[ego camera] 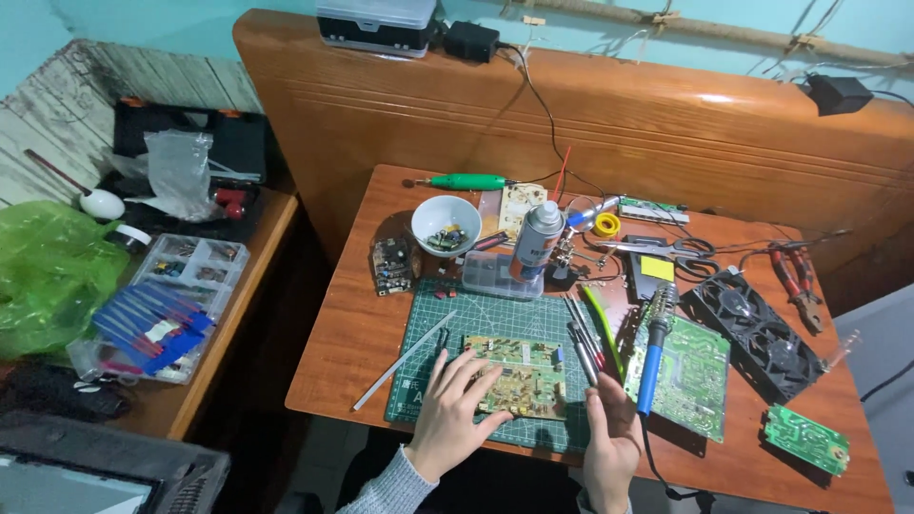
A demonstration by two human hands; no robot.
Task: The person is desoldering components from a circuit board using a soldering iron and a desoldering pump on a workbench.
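Green cutting mat (495, 324) on the wooden surface (352, 333) carries a circuit board (522, 376). Your left hand (455, 400) presses flat on it, fingers spread; your right hand (611, 433) pinches tweezers (583, 354) just beside.

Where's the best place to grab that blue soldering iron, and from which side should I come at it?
Take the soldering iron by its blue handle, around the middle, coming from above on the near side. It lies lengthwise on the green circuit board, with the metal tip and coiled guard pointing away from you and the cord trailing off the near end. The right hand is nearest, so probably use that one.
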